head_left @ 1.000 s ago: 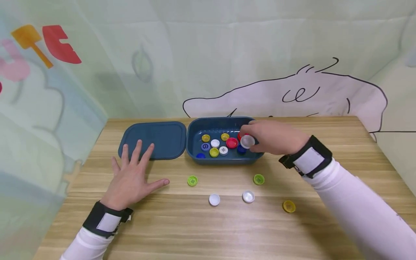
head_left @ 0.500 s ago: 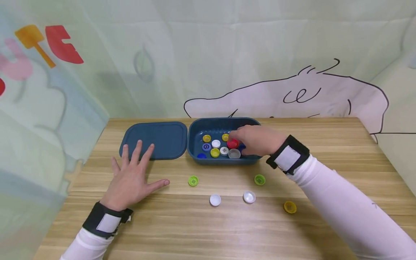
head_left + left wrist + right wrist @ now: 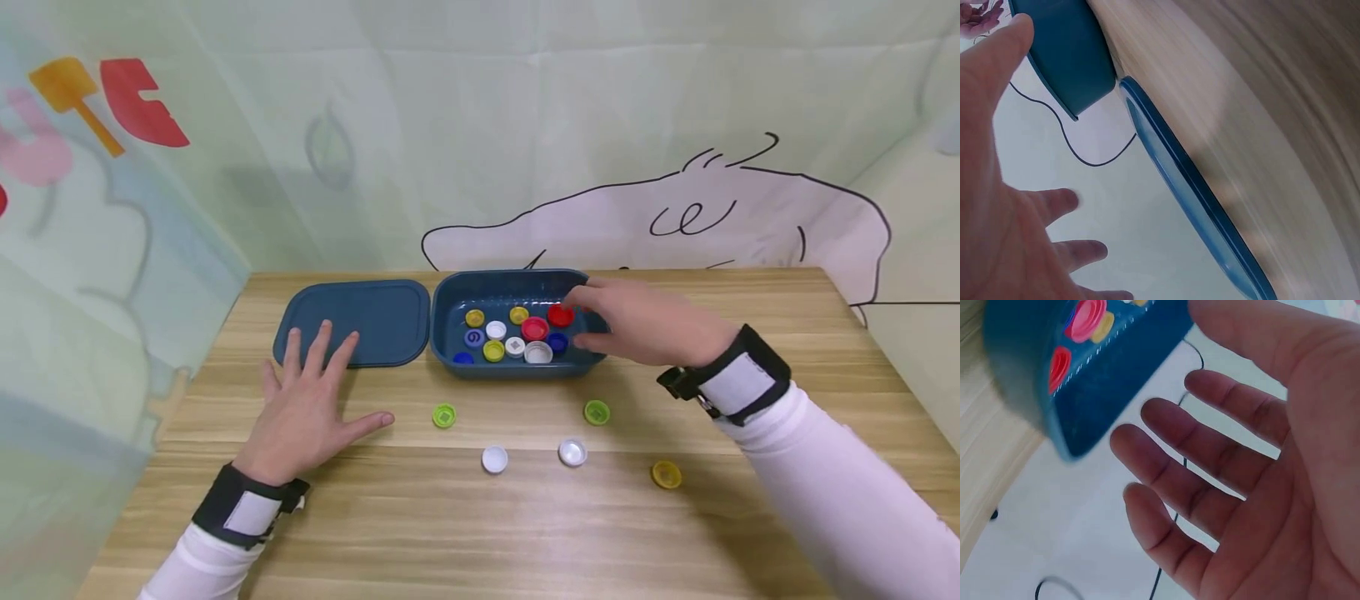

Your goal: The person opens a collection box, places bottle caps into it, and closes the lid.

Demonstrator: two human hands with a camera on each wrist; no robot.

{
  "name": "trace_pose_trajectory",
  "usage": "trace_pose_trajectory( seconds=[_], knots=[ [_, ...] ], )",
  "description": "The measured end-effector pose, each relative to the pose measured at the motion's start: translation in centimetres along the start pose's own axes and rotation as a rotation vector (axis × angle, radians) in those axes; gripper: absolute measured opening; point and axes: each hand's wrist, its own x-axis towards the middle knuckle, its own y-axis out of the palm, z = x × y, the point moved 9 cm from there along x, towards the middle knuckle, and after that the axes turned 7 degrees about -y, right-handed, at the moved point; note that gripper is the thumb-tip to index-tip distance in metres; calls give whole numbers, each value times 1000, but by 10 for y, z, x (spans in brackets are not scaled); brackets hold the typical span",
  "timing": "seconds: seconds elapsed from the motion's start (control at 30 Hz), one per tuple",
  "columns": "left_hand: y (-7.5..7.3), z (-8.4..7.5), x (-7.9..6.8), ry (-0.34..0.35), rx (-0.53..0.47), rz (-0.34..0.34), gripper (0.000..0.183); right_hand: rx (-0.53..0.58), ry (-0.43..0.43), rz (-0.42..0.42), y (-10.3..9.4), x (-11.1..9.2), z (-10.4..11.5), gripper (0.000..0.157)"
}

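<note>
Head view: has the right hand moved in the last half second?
Yes, to the right. Judged against the blue box, the right hand has pulled back from mid-box caps toward the box's right end.

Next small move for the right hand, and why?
I'd probably lower the right hand to the nearer green cap and pinch it. The hand is open and holds nothing at the right end of the blue box; that cap lies on the table just in front of the box, while other caps already lie inside.
</note>
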Motion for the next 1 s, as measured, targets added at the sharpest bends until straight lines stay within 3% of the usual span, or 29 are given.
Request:
trace_pose_trajectory(
  seconds=[0.23, 0.4, 0.67, 1.0],
  knots=[
    [-3, -16, 2, 80, -59, -7, 95, -13, 68, -148, -18, -48, -26, 66],
    [-1, -38, 3, 167, -140, 20, 84, -12, 94, -220, -17, -77, -42, 73],
    [18, -73, 3, 291, -210, 140, 64, -20, 179, -229, 9, -112, -67, 82],
    [33, -99, 0, 362, -222, 168, 53, -34, 279, -211, 50, -133, -86, 91]
  ],
)
